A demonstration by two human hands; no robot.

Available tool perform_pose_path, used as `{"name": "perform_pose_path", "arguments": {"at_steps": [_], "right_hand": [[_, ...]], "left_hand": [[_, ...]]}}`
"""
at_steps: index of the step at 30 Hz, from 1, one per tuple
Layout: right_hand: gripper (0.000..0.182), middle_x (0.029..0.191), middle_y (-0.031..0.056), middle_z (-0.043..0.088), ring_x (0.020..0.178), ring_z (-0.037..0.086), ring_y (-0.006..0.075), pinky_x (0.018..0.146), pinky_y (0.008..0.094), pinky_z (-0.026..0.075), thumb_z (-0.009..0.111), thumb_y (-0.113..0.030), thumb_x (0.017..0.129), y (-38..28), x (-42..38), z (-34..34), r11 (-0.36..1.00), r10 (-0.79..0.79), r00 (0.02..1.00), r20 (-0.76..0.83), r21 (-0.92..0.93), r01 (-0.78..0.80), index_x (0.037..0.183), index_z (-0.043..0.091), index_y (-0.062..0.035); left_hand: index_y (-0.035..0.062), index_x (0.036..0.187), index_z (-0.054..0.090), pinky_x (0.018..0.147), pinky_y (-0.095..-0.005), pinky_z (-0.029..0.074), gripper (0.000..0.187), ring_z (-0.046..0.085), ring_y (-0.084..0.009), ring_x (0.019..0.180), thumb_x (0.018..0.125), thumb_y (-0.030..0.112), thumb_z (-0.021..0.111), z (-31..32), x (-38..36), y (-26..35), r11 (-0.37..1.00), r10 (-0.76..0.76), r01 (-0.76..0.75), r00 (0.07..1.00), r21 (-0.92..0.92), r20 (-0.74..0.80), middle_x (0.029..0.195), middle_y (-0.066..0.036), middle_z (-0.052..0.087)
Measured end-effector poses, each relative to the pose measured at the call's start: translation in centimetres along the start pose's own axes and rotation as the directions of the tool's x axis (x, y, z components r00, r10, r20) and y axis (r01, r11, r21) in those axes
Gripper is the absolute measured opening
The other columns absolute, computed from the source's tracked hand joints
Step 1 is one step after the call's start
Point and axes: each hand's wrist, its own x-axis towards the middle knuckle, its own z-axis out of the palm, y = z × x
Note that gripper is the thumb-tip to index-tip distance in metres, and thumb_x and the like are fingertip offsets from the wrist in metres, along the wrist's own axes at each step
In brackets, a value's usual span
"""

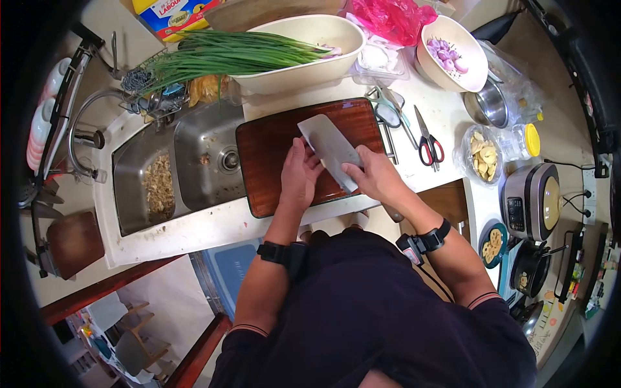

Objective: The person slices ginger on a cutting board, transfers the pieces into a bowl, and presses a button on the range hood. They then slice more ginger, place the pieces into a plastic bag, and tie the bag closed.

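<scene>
A cleaver (pixel 331 145) with a broad grey blade is held tilted over the dark brown cutting board (pixel 268 139). My right hand (pixel 378 173) is closed on it near the handle end, with the thumb lying along the blade. The dark end of the handle pokes out below that hand. On the other side, my left hand (pixel 299 176) has its fingers stretched out towards the blade. Its fingertips are partly hidden behind the blade's edge. Nothing lies on the visible part of the board.
Left of the board is a double sink (pixel 187 136) with brownish scraps in one basin. Behind stands a cream tub (pixel 304 79) of green onions (pixel 239 55). Scissors (pixel 430 145), a bowl of shallots (pixel 479 64) and a bowl of pale slices (pixel 484 155) are on the right.
</scene>
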Motion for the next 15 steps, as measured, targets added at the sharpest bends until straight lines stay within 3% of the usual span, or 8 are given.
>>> {"name": "perform_pose_path", "arguments": {"at_steps": [2, 5, 7, 9, 11, 12, 13, 15], "right_hand": [[0.036, 0.076, 0.0253, 0.067, 0.073, 0.068, 0.0411, 0.067, 0.0465, 0.054, 0.066, -0.028, 0.093, -0.7, -0.1, -0.2, 0.985, 0.098, 0.992, 0.078, 0.138, -0.108, 0.104, 0.056, 0.0048], [0.033, 0.073, 0.0217, 0.066, 0.067, 0.069, 0.0345, 0.064, 0.0427, 0.053, 0.067, -0.027, 0.093, -0.2, 0.0, 0.2, 0.926, 0.211, 0.962, 0.173, 0.281, -0.254, 0.101, 0.059, 0.0032], [0.029, 0.073, 0.0217, 0.066, 0.068, 0.068, 0.0358, 0.064, 0.0427, 0.052, 0.067, -0.027, 0.093, 1.8, 0.1, 0.8, 0.977, 0.088, 0.994, 0.071, 0.188, -0.100, 0.098, 0.061, 0.0012], [0.029, 0.073, 0.0215, 0.066, 0.068, 0.068, 0.0365, 0.064, 0.0431, 0.051, 0.068, -0.028, 0.093, 2.6, 0.0, 0.8, 0.973, 0.110, 0.994, -0.027, 0.209, -0.102, 0.096, 0.061, 0.0005], [0.029, 0.072, 0.0212, 0.065, 0.068, 0.067, 0.0371, 0.064, 0.0434, 0.051, 0.068, -0.029, 0.093, 3.2, 0.0, 0.3, 0.968, 0.133, 0.983, -0.125, 0.231, -0.102, 0.094, 0.062, -0.0002], [0.030, 0.071, 0.0213, 0.064, 0.068, 0.066, 0.0377, 0.064, 0.0438, 0.050, 0.069, -0.029, 0.092, 3.6, 0.0, -0.2, 0.970, 0.155, 0.981, -0.115, 0.207, -0.128, 0.093, 0.061, -0.0002], [0.031, 0.070, 0.0215, 0.063, 0.067, 0.065, 0.0384, 0.063, 0.0443, 0.049, 0.069, -0.030, 0.092, 4.0, -0.3, -0.7, 0.971, 0.177, 0.978, -0.107, 0.182, -0.155, 0.093, 0.061, -0.0002], [0.032, 0.069, 0.0210, 0.062, 0.065, 0.063, 0.0380, 0.062, 0.0448, 0.048, 0.070, -0.031, 0.092, 5.8, -1.0, -0.4, 0.972, 0.174, 0.976, -0.135, 0.180, -0.148, 0.092, 0.060, -0.0007]], "left_hand": [[0.0005, 0.127, 0.056, 0.111, -0.0462, 0.038, 0.063, 0.054, -0.0279, 0.124, 0.104, 0.057, 0.040, -0.1, 0.2, 0.4, 0.899, -0.174, 0.243, 0.962, -0.365, 0.211, 0.123, -0.014, 0.062], [-0.0015, 0.127, 0.055, 0.110, -0.0476, 0.039, 0.063, 0.055, -0.0278, 0.123, 0.104, 0.055, 0.042, -1.1, 0.4, 0.3, 0.830, -0.215, 0.333, 0.932, -0.448, 0.293, 0.129, -0.014, 0.060], [-0.0028, 0.128, 0.054, 0.110, -0.0477, 0.040, 0.058, 0.055, -0.0291, 0.125, 0.104, 0.049, 0.045, -2.8, 1.0, -0.8, 0.823, -0.223, 0.348, 0.925, -0.449, 0.309, 0.129, -0.016, 0.060], [-0.0041, 0.129, 0.053, 0.111, -0.0479, 0.041, 0.053, 0.054, -0.0304, 0.127, 0.105, 0.043, 0.048, -3.1, 0.9, -1.4, 0.814, -0.233, 0.366, 0.917, -0.450, 0.324, 0.129, -0.018, 0.060], [-0.0067, 0.132, 0.051, 0.113, -0.0463, 0.043, 0.038, 0.053, -0.0318, 0.130, 0.105, 0.021, 0.051, -2.3, 0.3, -1.2, 0.967, -0.133, 0.169, 0.973, -0.191, 0.190, 0.130, -0.021, 0.059], [-0.0084, 0.133, 0.048, 0.114, -0.0417, 0.044, 0.032, 0.052, -0.0319, 0.131, 0.102, -0.001, 0.047, -1.7, -0.1, -0.7, 0.974, -0.153, 0.164, 0.985, -0.158, 0.078, 0.133, -0.023, 0.056], [-0.0084, 0.133, 0.048, 0.114, -0.0417, 0.044, 0.032, 0.052, -0.0319, 0.131, 0.102, -0.001, 0.047, -1.3, -0.2, -0.8, 0.974, -0.160, 0.171, 0.984, -0.152, 0.080, 0.133, -0.023, 0.056], [-0.0077, 0.136, 0.046, 0.114, -0.0387, 0.044, 0.037, 0.053, -0.0302, 0.131, 0.099, -0.008, 0.044, -0.6, 0.0, -1.2, 0.967, 0.174, -0.168, 0.985, 0.193, -0.014, 0.140, -0.022, 0.051]]}}
